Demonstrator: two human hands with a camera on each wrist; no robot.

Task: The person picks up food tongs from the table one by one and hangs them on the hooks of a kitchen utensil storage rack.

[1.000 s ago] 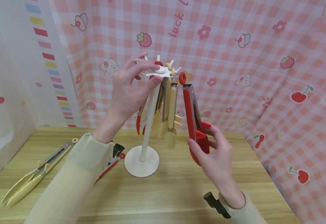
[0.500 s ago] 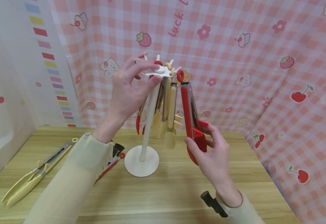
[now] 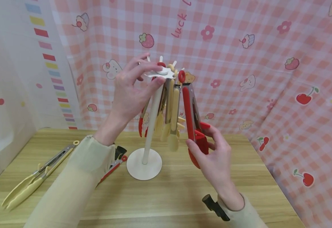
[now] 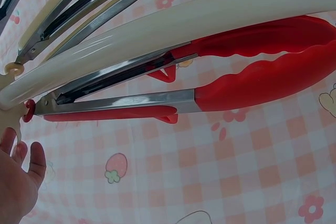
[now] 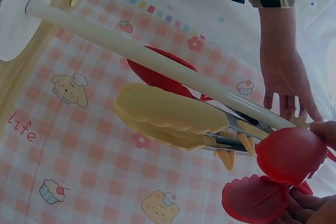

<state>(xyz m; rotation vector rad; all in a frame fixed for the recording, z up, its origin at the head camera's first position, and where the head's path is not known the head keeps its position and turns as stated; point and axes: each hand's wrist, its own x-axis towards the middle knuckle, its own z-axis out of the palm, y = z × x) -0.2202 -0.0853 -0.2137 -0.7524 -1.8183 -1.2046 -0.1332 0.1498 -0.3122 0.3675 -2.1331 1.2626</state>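
Note:
A white stand (image 3: 151,126) with a hooked top carries several hanging tongs. My left hand (image 3: 131,84) pinches the stand's top between thumb and fingers. Cream tongs (image 3: 175,110) hang on its right side. Red tongs (image 4: 262,82) hang by their loop on the other side, seen large in the left wrist view. My right hand (image 3: 215,158) grips another pair of red tongs (image 3: 186,107) low down by their broad red heads (image 5: 291,153). These tongs stand nearly upright, and their red ring (image 3: 181,76) is right at the hooks beside the cream tongs.
On the wooden table (image 3: 177,196), long cream tongs (image 3: 40,179) lie at the left. More red tongs (image 3: 113,169) lie there, partly hidden by my left sleeve. The stand's round base (image 3: 137,171) is mid-table. A pink checked curtain (image 3: 225,57) hangs behind.
My right hand has moved slightly left with the red tongs, bringing their ring closer to the hooks. The left hand has stayed on the stand's top.

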